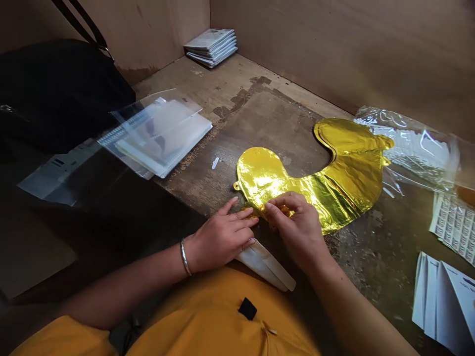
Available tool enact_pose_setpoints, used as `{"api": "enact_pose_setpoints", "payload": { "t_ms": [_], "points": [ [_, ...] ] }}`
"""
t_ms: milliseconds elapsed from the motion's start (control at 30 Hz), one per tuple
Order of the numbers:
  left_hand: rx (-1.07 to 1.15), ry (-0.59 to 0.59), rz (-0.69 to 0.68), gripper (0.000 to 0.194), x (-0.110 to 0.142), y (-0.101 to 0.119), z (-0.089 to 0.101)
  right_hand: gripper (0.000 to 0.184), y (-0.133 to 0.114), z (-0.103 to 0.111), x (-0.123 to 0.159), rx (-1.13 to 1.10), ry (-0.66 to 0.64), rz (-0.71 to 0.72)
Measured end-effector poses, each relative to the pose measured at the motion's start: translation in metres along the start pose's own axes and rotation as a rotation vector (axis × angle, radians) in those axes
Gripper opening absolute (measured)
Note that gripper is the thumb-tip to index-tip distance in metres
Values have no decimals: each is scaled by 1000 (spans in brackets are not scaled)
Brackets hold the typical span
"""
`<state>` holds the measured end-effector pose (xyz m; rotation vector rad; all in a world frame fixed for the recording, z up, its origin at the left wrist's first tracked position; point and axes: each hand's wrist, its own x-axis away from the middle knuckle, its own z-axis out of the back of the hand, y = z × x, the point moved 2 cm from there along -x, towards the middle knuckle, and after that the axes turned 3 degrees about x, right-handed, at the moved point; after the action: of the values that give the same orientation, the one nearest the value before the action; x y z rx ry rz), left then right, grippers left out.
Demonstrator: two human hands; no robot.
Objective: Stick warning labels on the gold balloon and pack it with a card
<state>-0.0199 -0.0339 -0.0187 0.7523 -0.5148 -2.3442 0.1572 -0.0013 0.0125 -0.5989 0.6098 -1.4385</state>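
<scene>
A shiny gold foil balloon (347,185), flat and curved with small tabs, lies across the table's front edge. My right hand (300,225) pinches the balloon's near edge between thumb and fingertips, where some orange-gold foil shows crumpled. Beside it, my left hand (222,232) lies palm down with fingers spread, their tips touching the foil edge near the balloon's rounded left end. Under the left thumb, a folded white strip (267,264) slants down above my lap; whether the thumb grips it I cannot tell.
Clear plastic sleeves (166,133) lie at the left beside a black bag (59,94). A stack of cards (212,47) sits in the back corner. To the right are a clear bag of white pieces (419,153), a sticker sheet (454,222) and folded white cards (445,301).
</scene>
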Motion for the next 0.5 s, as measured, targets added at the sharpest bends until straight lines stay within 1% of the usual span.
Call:
{"api": "enact_pose_setpoints", "payload": {
  "t_ms": [100, 267, 500],
  "points": [
    [14, 1, 1, 20, 1, -1, -1, 19, 2, -5, -3, 48, 17, 7],
    [33, 15, 2, 19, 1, -2, -2, 19, 8, -10, -7, 76, 2, 20],
    [55, -8, 20, 20, 2, -3, -3, 17, 5, -17, -9, 110, -16, 92]
  ]
}}
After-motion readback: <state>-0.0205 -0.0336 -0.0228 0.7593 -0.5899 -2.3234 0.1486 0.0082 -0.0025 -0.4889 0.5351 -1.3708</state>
